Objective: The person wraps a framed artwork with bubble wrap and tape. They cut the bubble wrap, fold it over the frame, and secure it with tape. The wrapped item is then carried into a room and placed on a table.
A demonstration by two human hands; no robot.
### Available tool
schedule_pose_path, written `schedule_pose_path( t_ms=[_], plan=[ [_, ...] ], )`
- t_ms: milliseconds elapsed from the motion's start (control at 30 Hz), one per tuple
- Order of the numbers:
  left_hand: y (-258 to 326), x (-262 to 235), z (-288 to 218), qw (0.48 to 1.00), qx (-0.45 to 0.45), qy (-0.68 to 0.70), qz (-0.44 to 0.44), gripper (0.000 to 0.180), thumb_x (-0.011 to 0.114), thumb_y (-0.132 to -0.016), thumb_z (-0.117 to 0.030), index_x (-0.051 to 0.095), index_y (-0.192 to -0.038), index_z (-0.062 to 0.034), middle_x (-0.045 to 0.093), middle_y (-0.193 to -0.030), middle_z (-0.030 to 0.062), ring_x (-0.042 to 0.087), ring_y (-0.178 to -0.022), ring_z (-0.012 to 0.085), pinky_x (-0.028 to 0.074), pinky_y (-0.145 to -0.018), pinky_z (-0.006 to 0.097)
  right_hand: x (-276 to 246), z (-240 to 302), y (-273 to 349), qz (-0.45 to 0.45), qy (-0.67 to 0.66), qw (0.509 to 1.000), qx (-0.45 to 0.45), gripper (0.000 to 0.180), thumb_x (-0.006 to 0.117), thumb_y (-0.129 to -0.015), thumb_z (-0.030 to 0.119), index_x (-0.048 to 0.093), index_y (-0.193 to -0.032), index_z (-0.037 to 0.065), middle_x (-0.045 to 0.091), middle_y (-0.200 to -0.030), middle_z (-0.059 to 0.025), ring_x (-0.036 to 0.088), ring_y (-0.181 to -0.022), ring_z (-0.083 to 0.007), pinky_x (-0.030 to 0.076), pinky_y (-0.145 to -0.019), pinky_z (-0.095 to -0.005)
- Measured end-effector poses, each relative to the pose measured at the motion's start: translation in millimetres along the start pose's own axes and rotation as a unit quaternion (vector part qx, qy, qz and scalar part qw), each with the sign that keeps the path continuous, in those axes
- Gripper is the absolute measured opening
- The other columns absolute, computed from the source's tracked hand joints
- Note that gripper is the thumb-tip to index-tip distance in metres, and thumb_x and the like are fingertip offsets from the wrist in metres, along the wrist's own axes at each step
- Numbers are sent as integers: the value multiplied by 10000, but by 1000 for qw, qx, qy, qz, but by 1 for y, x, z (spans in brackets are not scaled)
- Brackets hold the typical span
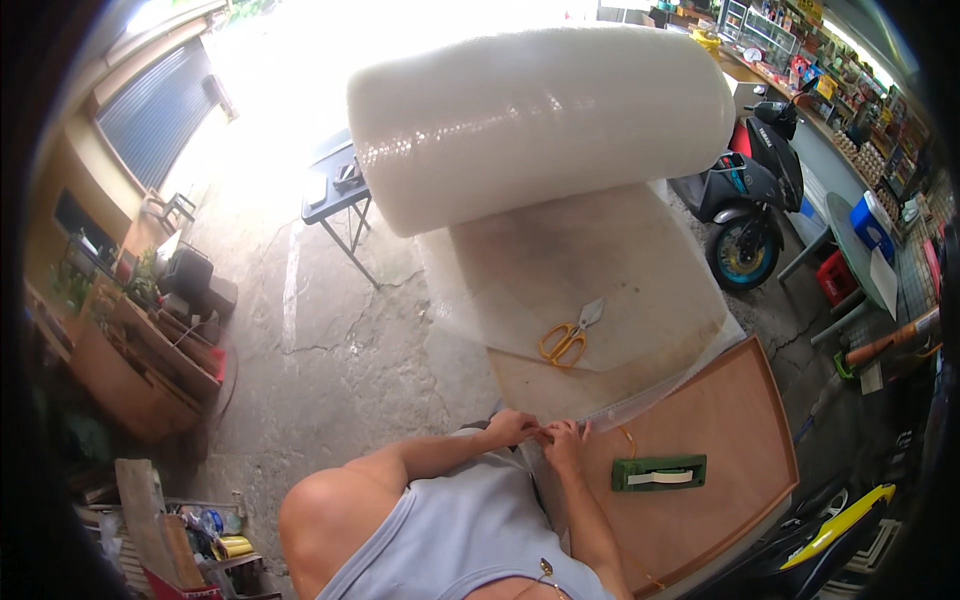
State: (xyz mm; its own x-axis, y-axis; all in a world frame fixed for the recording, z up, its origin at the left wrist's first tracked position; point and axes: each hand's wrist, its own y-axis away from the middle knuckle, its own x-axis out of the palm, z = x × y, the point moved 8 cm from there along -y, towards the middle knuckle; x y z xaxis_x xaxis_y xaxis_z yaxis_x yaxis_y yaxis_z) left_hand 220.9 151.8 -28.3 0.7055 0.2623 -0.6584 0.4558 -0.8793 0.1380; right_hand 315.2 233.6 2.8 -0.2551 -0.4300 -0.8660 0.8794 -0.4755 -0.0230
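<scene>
My left hand (514, 428) and my right hand (563, 440) meet in front of my body, their fingers pinched close together. What lies between the fingertips is too small to make out. Just beyond them is the near edge of a clear bubble wrap sheet (590, 225), unrolled from a huge bubble wrap roll (540, 125). Scissors with yellow handles (565, 345) lie partly open on the sheet. Right of my hands, a shallow brown tray-like panel (740, 420) with a raised rim carries a green block-shaped tool (660, 474) with a white strip along its middle.
A small folding table (335, 190) stands beyond to the left, beside the roll. A dark scooter (750, 200) is parked at the right, near a round table (860, 255). Wooden boards and clutter (140, 370) line the left side; a yellow-and-black vehicle part (840, 525) juts in at lower right.
</scene>
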Motion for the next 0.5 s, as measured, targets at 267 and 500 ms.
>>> schedule_pose_path(
  t_ms=[267,500],
  plan=[
    [-12,5,20,987,-145,-33,53,216,583,-716,-347,667,-788,-162,652,-767,65,624,-750,253,484,-631,394,4,-4,-4,-20,15,1000,-12,313,633,-717,364,662,-990,213,607,-910,50,483,-1005,-167,104,-1025,-564],
    [-24,41,50,940,-236,-41,241,170,572,-679,-282,666,-744,-156,653,-755,73,630,-709,244,492,-616,378,6,-1,0,-19,17,1000,-12,238,604,-742,377,680,-895,211,609,-898,48,486,-997,-171,109,-1021,-573]
  ],
)
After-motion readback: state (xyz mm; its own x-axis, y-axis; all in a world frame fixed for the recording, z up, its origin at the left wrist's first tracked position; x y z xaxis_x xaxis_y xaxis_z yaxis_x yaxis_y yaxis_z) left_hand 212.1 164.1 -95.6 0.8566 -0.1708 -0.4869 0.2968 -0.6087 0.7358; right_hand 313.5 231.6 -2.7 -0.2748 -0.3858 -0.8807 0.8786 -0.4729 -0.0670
